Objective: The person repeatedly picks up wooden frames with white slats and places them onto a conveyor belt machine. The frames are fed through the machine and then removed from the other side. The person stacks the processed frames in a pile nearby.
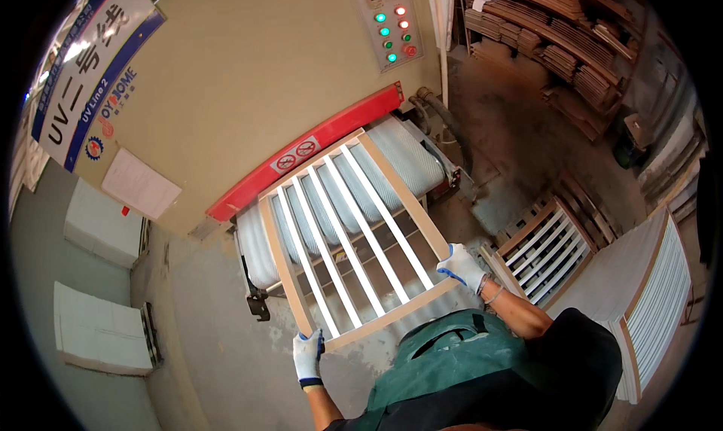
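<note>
A slatted wooden frame (407, 194) with tan rails and several white slats is held out in front of me. Its far end lies on the ridged grey conveyor belt (410, 156) of a large beige machine, close under a red guard bar (348, 126). My left hand (307, 357), in a white and blue work glove, grips the near left corner. At the near right corner my right hand (461, 268), gloved alike, is closed around the rail. The near end of the frame reaches past the belt, over the floor.
A control panel (389, 28) with lit buttons is on the machine. Beside me on the right are another slatted frame (548, 252) and a tall stack of pale panels (654, 295). Wood strips (527, 24) fill a rack behind. White stacks (103, 328) stand at left.
</note>
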The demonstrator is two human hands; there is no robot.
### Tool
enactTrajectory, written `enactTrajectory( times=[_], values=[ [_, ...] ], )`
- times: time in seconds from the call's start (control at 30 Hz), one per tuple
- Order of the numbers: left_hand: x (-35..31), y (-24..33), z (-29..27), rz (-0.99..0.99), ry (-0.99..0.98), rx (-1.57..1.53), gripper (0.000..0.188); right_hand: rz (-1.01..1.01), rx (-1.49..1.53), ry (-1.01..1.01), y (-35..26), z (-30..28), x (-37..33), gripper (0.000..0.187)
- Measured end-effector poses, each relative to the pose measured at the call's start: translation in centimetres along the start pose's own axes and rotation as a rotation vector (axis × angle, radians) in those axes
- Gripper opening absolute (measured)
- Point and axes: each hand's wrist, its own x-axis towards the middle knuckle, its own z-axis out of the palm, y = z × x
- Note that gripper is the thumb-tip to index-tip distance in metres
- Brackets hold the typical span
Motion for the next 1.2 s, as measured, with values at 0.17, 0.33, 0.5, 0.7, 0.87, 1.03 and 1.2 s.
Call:
enactTrajectory(
  times=[0.17, 0.33, 0.5, 0.7, 0.87, 1.03, 1.2],
  values=[
    [0.9, 0.6, -0.9, -0.024, -0.097, -0.159, 0.028, -0.016, 0.287, -0.161, 0.7, 0.4, 0.9, 0.024],
    [3.8, -0.6, -1.3, 0.278, -0.095, 0.053, 0.034, 0.026, 0.519, -0.272, -0.6, -1.6, 0.6, 0.023],
    [8.2, -4.9, -1.8, 1.027, 0.205, 0.559, 0.019, 0.088, 0.588, -0.346, -0.3, -1.2, 0.8, 0.023],
    [10.2, -5.3, -1.4, 0.846, 0.023, 0.529, 0.034, 0.113, 0.647, -0.334, 0.8, -1.4, -0.1, 0.026],
    [10.8, -5.7, -1.5, 0.903, 0.128, 0.57, 0.048, 0.14, 0.686, -0.319, 0.9, -0.9, 0.0, 0.027],
    [9.5, 0.6, 0.0, 0.425, -0.009, -0.035, 0.038, 0.114, 0.674, -0.302, 2.3, -1.3, 0.5, 0.027],
    [8.0, 0.9, -0.9, 0.345, 0.083, -0.215, 0.048, 0.14, 0.627, -0.364, 1.3, -0.4, 0.1, 0.028]
  ],
)
